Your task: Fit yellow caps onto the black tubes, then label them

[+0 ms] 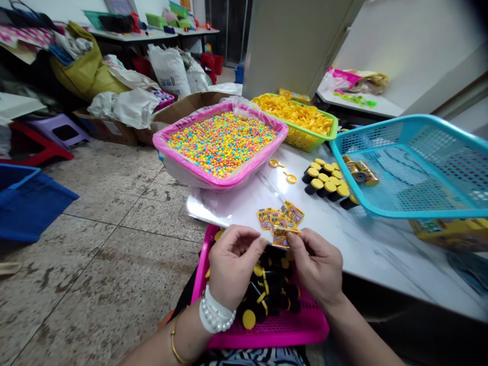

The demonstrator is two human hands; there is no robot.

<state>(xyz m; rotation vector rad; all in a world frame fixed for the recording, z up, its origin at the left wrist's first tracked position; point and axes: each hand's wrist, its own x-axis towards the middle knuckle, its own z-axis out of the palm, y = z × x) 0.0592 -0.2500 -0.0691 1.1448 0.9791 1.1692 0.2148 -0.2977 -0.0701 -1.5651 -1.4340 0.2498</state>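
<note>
Above the basket, my left hand is closed with thumb and forefinger pinched together; whatever is between them is too small to make out. My right hand pinches the upper edge of a small yellow printed label. Several similar printed labels lie overlapping on the table just beyond my fingertips. Beneath both hands sits a pink basket, holding many black tubes with yellow caps, partly hidden by my left hand.
On the marble-patterned table stand a pink tray of colourful beads, a green basket of yellow plastic parts and a blue basket with a few gold-wrapped tubes. Capped black tubes stand grouped near two yellow rings.
</note>
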